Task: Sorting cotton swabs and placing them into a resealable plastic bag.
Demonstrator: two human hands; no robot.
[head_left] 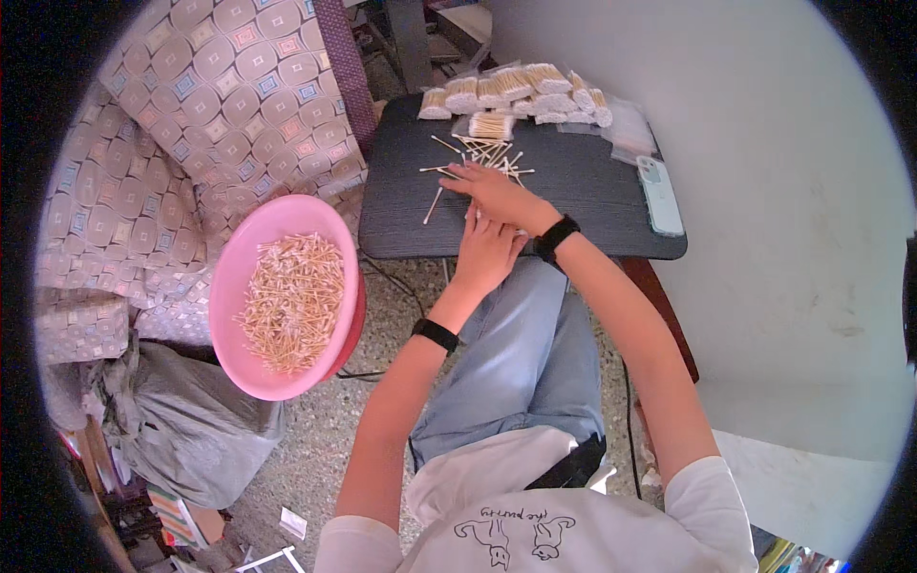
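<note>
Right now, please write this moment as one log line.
left hand: at table edge | right hand: flat on loose cotton swabs | small dark table | pink round plastic basin: swabs inside

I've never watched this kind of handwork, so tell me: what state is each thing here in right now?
Left hand: resting at the table's near edge, palm down.
Right hand: flat on loose swabs.
Loose cotton swabs: scattered on the dark table.
Bagged swab bundles: stacked along the far edge.
Pink basin: part full of swabs.
Phone: lying flat.
</note>
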